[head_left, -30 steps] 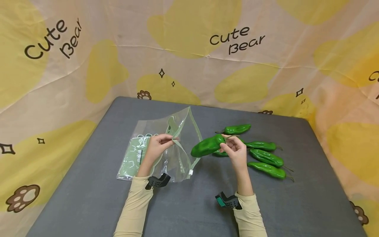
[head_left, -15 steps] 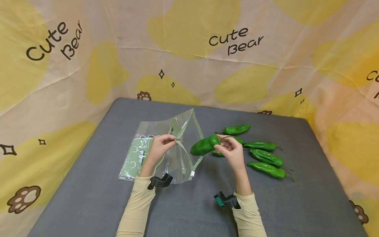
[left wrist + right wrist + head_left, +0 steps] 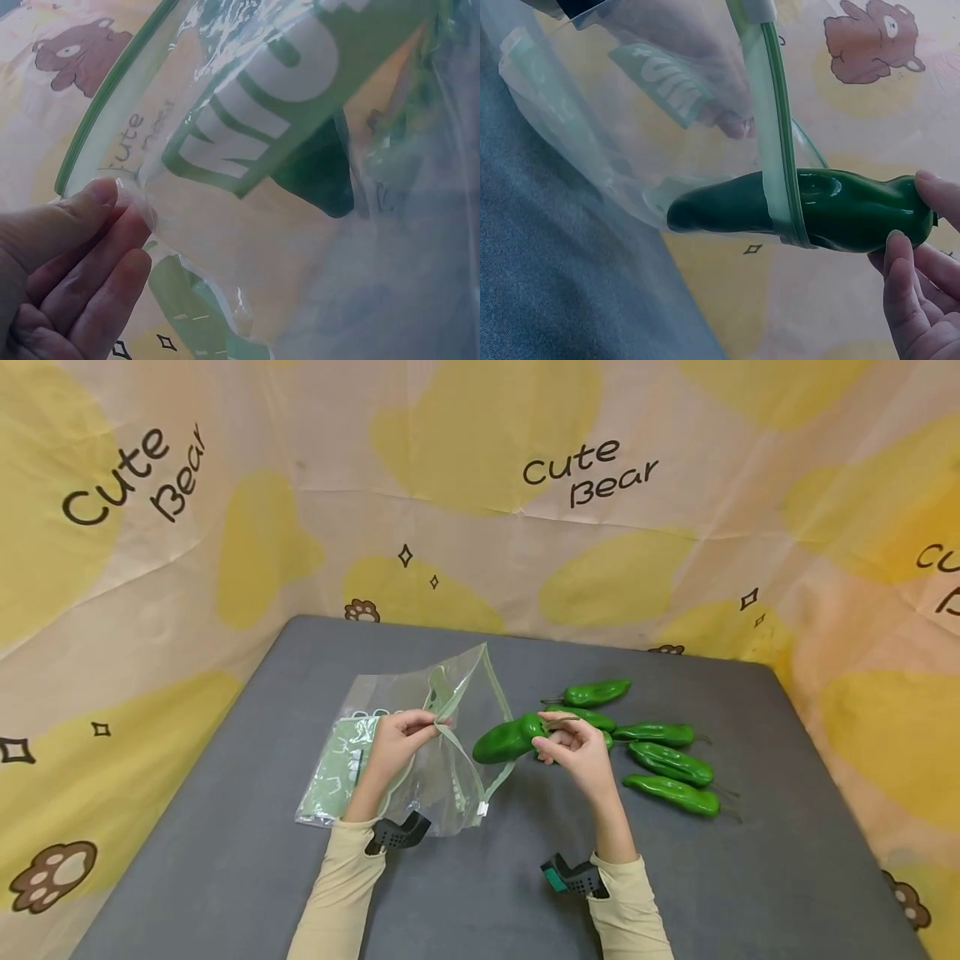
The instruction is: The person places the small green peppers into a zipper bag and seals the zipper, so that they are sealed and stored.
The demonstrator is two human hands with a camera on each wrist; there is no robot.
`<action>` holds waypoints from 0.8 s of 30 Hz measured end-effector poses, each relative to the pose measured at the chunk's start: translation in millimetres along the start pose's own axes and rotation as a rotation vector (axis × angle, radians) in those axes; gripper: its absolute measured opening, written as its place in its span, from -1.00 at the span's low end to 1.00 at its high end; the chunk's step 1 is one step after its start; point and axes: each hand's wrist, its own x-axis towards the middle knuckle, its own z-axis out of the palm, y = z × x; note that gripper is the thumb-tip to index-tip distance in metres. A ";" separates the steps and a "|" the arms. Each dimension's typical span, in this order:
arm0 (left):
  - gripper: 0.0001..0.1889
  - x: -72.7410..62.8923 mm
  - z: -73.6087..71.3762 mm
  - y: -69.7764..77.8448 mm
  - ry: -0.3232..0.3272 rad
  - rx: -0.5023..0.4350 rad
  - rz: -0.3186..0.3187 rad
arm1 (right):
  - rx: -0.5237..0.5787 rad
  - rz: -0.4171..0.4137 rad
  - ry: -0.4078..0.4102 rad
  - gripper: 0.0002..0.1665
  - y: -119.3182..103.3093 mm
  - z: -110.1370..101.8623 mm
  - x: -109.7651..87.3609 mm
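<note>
My left hand (image 3: 397,743) pinches the rim of a clear zip bag (image 3: 442,802) with green trim, keeping its mouth spread toward the right. Between the thumb and fingers of my right hand (image 3: 581,752) is the stem end of a green pepper (image 3: 504,742). Its tapered tip points left, into the bag's mouth. From the right wrist, the front part of that pepper (image 3: 727,204) shows through clear plastic, behind the green zip strip (image 3: 784,135). Through the bag in the left wrist view, the pepper's dark tip (image 3: 322,172) appears below the printed lettering.
Several more green peppers (image 3: 670,763) lie on the grey table (image 3: 480,902) to the right, some behind my right hand. A white zip slider (image 3: 482,809) sits at the bag's near corner. The folded, green-printed end of the bag (image 3: 337,768) lies left. Printed cloth (image 3: 450,468) encloses the table.
My right hand has brought the pepper a little to the left, its tip now at the bag's mouth. My left hand keeps its pinch on the rim. The head view has tilted slightly.
</note>
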 end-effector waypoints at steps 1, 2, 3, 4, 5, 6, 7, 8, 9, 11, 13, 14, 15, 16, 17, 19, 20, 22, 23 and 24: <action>-0.94 -1.0 -0.5 -0.6 0.000 -0.001 0.002 | 0.000 0.007 -0.003 -0.58 0.4 0.3 -1.0; -0.94 -1.9 -0.9 -1.4 -0.001 -0.006 0.003 | 0.002 0.010 -0.005 -0.58 0.5 0.7 -1.9; -0.94 -2.5 -1.1 -2.2 -0.002 -0.008 0.002 | 0.005 0.014 -0.006 -0.58 0.6 1.2 -2.5; -0.94 -2.6 -1.2 -2.8 -0.003 -0.007 0.000 | 0.008 0.015 -0.006 -0.57 0.7 1.5 -2.7; -0.93 -2.6 -1.2 -3.3 -0.001 -0.005 -0.001 | 0.012 0.016 -0.007 -0.57 0.9 1.9 -3.0; -0.93 -2.4 -1.2 -3.6 0.001 -0.002 -0.004 | 0.015 0.015 -0.010 -0.57 0.7 2.6 -2.9; -0.93 -2.2 -1.0 -3.7 0.004 -0.002 -0.006 | 0.017 0.015 -0.013 -0.56 0.6 3.1 -2.7; -0.93 -1.8 -0.8 -3.6 0.008 -0.004 -0.011 | 0.017 0.015 -0.016 -0.56 0.4 3.8 -2.5; -0.93 -1.3 -0.5 -3.5 0.010 -0.003 -0.015 | 0.016 0.016 -0.018 -0.56 0.2 4.4 -2.2; -0.93 -0.9 -0.2 -3.2 0.014 -0.006 -0.015 | 0.019 0.026 -0.023 -0.56 -0.3 6.2 -1.8; -0.94 -0.3 0.1 -2.6 0.015 -0.008 -0.011 | 0.013 0.043 -0.029 -0.56 -1.6 8.3 -1.7; -0.94 0.1 0.2 -2.2 0.014 -0.010 -0.008 | 0.005 0.049 -0.031 -0.56 -3.0 9.8 -1.5; -0.94 0.4 0.2 -1.9 0.013 -0.011 -0.005 | -0.004 0.053 -0.033 -0.57 -4.9 11.5 -1.4; -0.94 0.7 0.3 -1.4 0.013 -0.011 -0.003 | -0.014 0.056 -0.034 -0.57 -7.3 13.4 -1.5; -0.94 0.9 0.3 -1.2 0.014 -0.013 -0.003 | -0.028 0.055 -0.034 -0.58 -10.4 15.7 -1.8; -0.93 0.9 0.4 -0.8 0.013 -0.010 0.000 | -0.056 0.050 -0.033 -0.59 -17.1 20.3 -2.5; -0.93 0.8 0.3 -0.5 0.012 -0.012 -0.002 | -0.072 0.048 -0.032 -0.60 -20.4 22.5 -2.9; -0.93 0.3 0.4 -0.4 0.011 -0.005 -0.003 | -0.097 0.046 -0.030 -0.61 -25.5 26.6 -3.8; -0.93 0.0 0.4 -0.5 0.010 -0.002 -0.003 | -0.107 0.047 -0.030 -0.61 -27.2 28.2 -4.1; -0.93 -0.2 0.4 -0.6 0.010 -0.004 -0.002 | -0.115 0.050 -0.031 -0.62 -28.1 29.4 -4.4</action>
